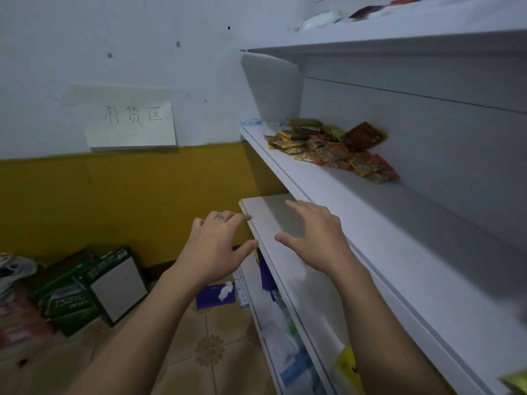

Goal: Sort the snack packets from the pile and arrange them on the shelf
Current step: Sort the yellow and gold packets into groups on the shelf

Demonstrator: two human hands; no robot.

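Head view: the snack packets (330, 149) lie in a loose pile at the left end of the middle shelf (385, 223), well apart from both hands; the left hand (216, 243) and right hand (316, 238) are empty, fingers spread, perhaps touching the lower shelf board (268, 212).

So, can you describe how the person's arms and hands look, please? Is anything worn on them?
The left forearm and the right forearm are bare: no sleeves, gloves, watch or bracelet in view. The left hand has a small dark mark on one finger; ring or skin mark, I cannot tell. The right hand wears nothing.
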